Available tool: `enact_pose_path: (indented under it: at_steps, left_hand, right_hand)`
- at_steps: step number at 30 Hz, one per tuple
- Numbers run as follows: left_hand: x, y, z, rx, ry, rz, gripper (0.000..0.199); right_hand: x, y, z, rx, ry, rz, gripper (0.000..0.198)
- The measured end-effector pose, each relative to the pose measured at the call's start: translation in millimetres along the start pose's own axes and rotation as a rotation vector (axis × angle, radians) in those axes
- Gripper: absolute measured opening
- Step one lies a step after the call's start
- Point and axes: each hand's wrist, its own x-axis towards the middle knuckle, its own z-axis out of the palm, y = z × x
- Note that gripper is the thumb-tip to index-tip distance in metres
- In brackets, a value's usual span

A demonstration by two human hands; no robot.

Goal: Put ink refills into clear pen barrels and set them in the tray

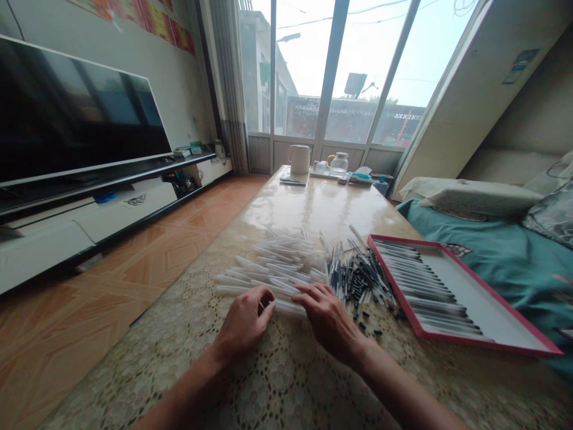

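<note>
A loose pile of clear pen barrels lies on the table in front of me. At its near edge my left hand is curled, thumb and forefinger pinched together, with a whitish bit of a pen barrel showing between them. My right hand has its fingers bent down together over the near barrels; its thumb is hidden beneath. One clear barrel stretches between both hands. Right of the pile is a heap of dark pen refills and black caps, with several small black pieces scattered near my right wrist.
A pink-rimmed shallow box at the right holds a row of pens. At the table's far end stand a pitcher, a glass teapot and a tissue pack. A sofa borders the right; a television stands left.
</note>
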Motion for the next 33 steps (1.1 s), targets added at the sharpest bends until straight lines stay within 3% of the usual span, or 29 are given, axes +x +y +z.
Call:
enact_pose_path:
  at_steps: [6, 12, 15, 19, 22, 25, 29, 33]
  left_hand:
    - [-1.2, 6.2, 26.0, -0.674, -0.267, -0.330, 0.040]
    - [-1.2, 2.4, 29.2, -0.953, -0.142, -0.419, 0.036]
    - [-1.5, 2.9, 26.9, -1.032, -0.067, -0.449, 0.027]
    - [-2.2, 7.3, 26.7, -1.058, 0.007, -0.517, 0.014]
    - [-2.3, 10.6, 27.5, -1.040, 0.004, -0.539, 0.013]
    - [-1.2, 11.8, 27.8, -1.031, 0.016, -0.548, 0.013]
    - [0.1, 11.0, 26.5, -1.037, 0.069, -0.540, 0.011]
    - [-1.0, 10.5, 24.8, -1.052, 0.069, -0.540, 0.003]
  right_hand:
    - [-11.3, -6.7, 7.2, 0.150, 0.130, 0.095, 0.021]
    - [-12.0, -13.9, 8.2, 0.173, 0.164, 0.117, 0.017]
    - [-12.7, -6.1, 0.0, 0.186, 0.208, 0.156, 0.012]
    - [-17.3, 19.5, -15.5, -0.069, 0.302, 0.407, 0.010]
    - [-22.0, 36.4, -23.9, -0.311, 0.230, 0.567, 0.008]
    - [-24.1, 42.7, -24.9, -0.457, 0.142, 0.665, 0.018]
    - [-21.8, 41.8, -19.0, -0.507, 0.082, 0.724, 0.024]
    - [-20.5, 42.4, -15.3, -0.472, 0.065, 0.742, 0.015]
